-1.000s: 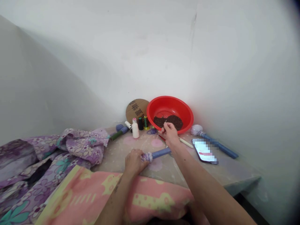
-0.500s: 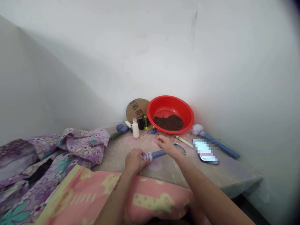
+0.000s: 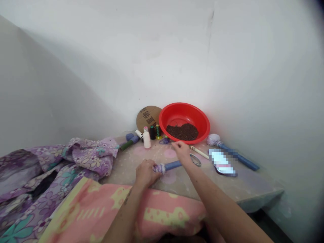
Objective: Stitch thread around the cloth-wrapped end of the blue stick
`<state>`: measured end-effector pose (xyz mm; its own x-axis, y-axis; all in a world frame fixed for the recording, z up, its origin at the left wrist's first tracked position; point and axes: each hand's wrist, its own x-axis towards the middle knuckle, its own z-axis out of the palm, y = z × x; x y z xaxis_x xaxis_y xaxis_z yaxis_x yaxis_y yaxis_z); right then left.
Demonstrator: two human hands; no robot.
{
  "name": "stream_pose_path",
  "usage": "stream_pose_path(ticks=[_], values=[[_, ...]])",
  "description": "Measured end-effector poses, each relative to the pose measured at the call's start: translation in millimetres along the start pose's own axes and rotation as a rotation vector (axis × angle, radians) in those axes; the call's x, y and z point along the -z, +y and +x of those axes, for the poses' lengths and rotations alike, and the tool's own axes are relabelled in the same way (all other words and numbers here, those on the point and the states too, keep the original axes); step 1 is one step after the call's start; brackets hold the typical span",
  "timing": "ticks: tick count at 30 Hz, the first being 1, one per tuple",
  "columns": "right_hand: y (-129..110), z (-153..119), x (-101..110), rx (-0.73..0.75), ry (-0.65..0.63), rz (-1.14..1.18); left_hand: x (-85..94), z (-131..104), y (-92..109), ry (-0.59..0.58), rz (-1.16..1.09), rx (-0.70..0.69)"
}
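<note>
The step in hand, by the look of it, was fine two-handed work at the wrapped end of the blue rod (image 3: 173, 165). To do it well, the left hand (image 3: 146, 172) needed a firm hold there, so that the rod could not roll, while the right hand (image 3: 181, 152) made small, light movements, clear of the rim of the red bowl (image 3: 163, 114) and the grey ring (image 3: 195, 160). Too hard a grip might have shifted or flattened the wrapping.

The rod lay on the surface (image 3: 121, 172), in front of the bowl, its far end hidden by the right wrist. The left fingers were closed over the purple-and-white wrapping. The right fingers were curled just in front of the bowl, thumb and forefinger close together; whether they met, or pinched something as thin as a thread, could not be told. The white spool (image 3: 146, 140) stood well apart from them, to the left.
</note>
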<state>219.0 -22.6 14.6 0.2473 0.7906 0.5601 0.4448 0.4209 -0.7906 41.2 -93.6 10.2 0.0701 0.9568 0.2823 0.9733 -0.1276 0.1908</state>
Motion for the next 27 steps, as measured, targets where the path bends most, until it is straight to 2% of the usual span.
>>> stream_pose_path(ticks=[2, 4, 5, 7, 10, 12, 17, 20, 27], values=[[3, 15, 15, -0.075, 0.320, 0.007, -0.3, 0, -1, 0.005, -0.007, -0.001], [6, 24, 27, -0.073, 0.446, -0.007, -0.7, 1, -1, 0.008, -0.012, -0.004], [6, 26, 31, -0.054, 0.443, -0.027, -0.7, 1, -1, 0.009, -0.012, -0.007], [7, 25, 32, -0.007, 0.290, -0.115, 0.0, 1, -1, 0.000, -0.007, -0.003], [6, 15, 22, 0.052, -0.118, -0.340, 2.5, 0, 2, -0.033, 0.008, 0.024], [4, 8, 12, 0.093, -0.317, -0.428, 3.6, -1, 3, -0.045, 0.016, 0.037], [2, -9, -6, 0.235, -0.667, -0.230, 0.5, 0, 1, -0.024, 0.008, 0.022], [3, -19, -12, 0.268, -0.780, -0.142, -2.2, 1, -1, -0.019, -0.009, 0.015], [8, -27, -21, 0.225, -0.836, -0.059, -1.7, 1, -1, -0.021, 0.002, -0.002]])
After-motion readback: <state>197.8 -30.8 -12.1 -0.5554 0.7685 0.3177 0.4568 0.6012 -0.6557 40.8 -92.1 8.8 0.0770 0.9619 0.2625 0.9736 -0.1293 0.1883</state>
